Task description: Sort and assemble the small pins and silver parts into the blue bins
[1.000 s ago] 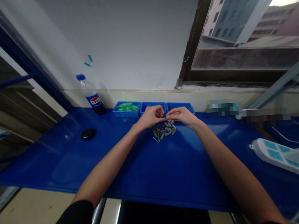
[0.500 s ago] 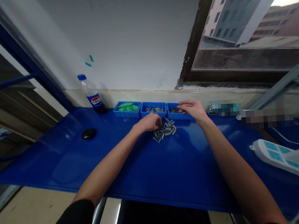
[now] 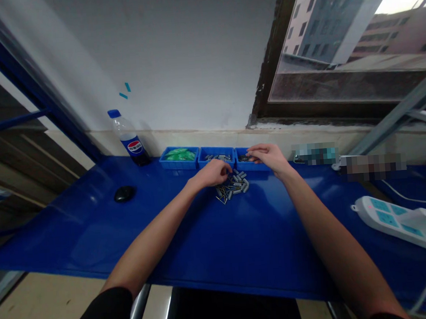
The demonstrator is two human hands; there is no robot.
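My left hand (image 3: 214, 173) is over the left side of a loose pile on the blue table, its fingers curled into a pinch. Whatever they hold is hidden. The pile mixes grey cylindrical pieces (image 3: 242, 182) with thin nail-like metal pins (image 3: 222, 194). Over the right blue bin (image 3: 252, 166), my right hand (image 3: 270, 157) has thumb and fingertips pressed together, with no held piece clear enough to name. Dark thin metal pieces lie in that bin. The middle blue bin (image 3: 216, 150) contains small grey pieces, and the left blue bin (image 3: 179, 165) has green plastic packets (image 3: 179, 154).
A cola bottle (image 3: 134, 144) stands at the back left, behind a black computer mouse (image 3: 124, 194). To the right, a white power strip (image 3: 395, 217) lies with its cable near my right forearm. Blurred items line the back right below the window (image 3: 338, 73).
My left hand has shifted slightly right and up over the pile. My right fingertips have moved a little left above the right bin. The whole view has shifted slightly.
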